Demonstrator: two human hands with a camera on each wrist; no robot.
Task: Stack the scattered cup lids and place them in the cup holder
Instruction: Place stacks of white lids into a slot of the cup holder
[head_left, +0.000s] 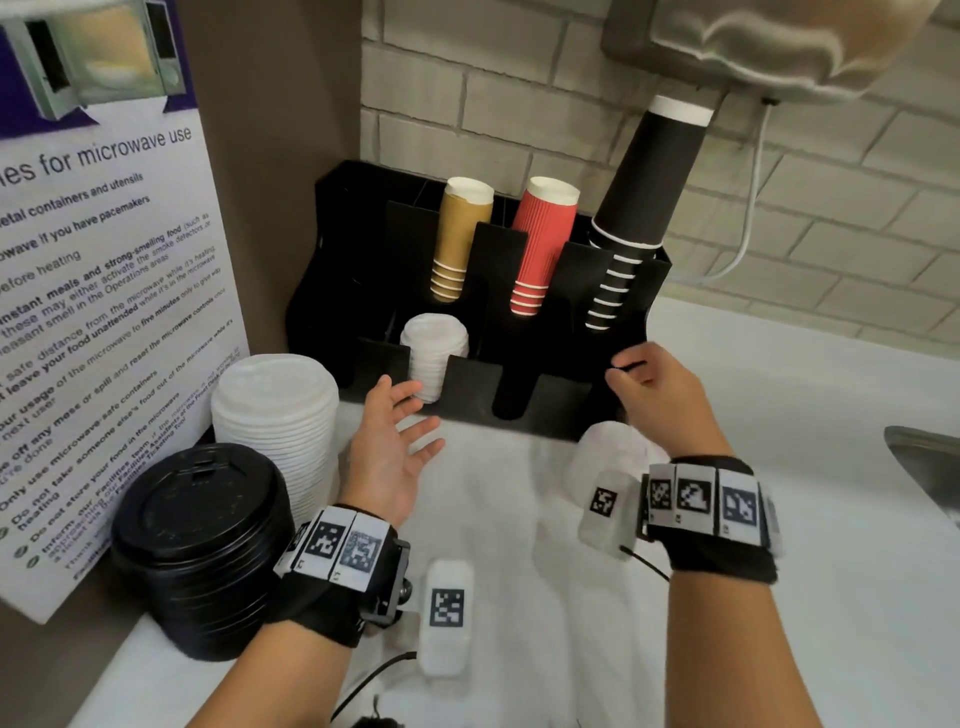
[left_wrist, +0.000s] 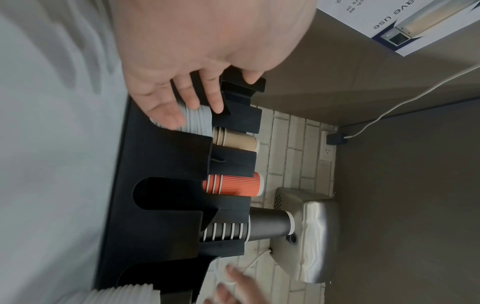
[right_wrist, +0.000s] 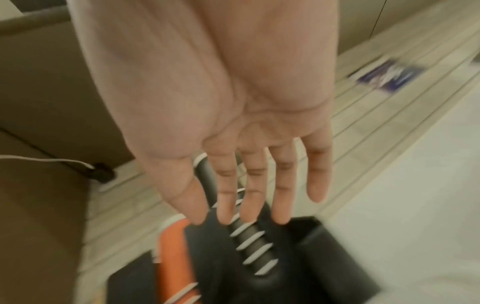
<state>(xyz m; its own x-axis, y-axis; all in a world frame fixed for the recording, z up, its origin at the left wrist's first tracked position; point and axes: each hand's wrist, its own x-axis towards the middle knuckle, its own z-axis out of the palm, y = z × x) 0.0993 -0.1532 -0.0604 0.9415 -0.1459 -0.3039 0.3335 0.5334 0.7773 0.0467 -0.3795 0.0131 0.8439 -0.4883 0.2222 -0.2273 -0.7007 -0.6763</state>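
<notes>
two bare hands hover in front of the black cup holder (head_left: 524, 415) on the white counter (head_left: 779, 597). the left hand (head_left: 387, 457) is spread, palm turned inward, fingers straight and apart, gripping nothing; its fingertips reach just beside a short stack of white lids (head_left: 434, 353) that sits in a front slot of the holder, though whether they touch it cannot be told. the right hand (head_left: 660, 395) is at the holder's right front corner; the right wrist view shows its fingers (right_wrist: 226, 197) straight and held apart, holding nothing, above the black cups (head_left: 639, 208).

in the rear slots stand three nested cup stacks: tan cups (head_left: 460, 239) on the left, red ribbed cups (head_left: 540, 244) in the middle and the tall black cups on the right, leaning toward a metal dispenser (head_left: 769, 47) on the brick wall (head_left: 467, 93).

to the left of the holder, on the counter, a tall stack of white lids (head_left: 275, 415) stands beside a stack of black lids (head_left: 202, 545), both outside the holder. another white stack (head_left: 597, 457) lies near the right wrist, partly hidden by it and blurred. a microwave notice (head_left: 98, 312) leans behind the stacks, and a sink edge (head_left: 924, 457) shows at the far right.
</notes>
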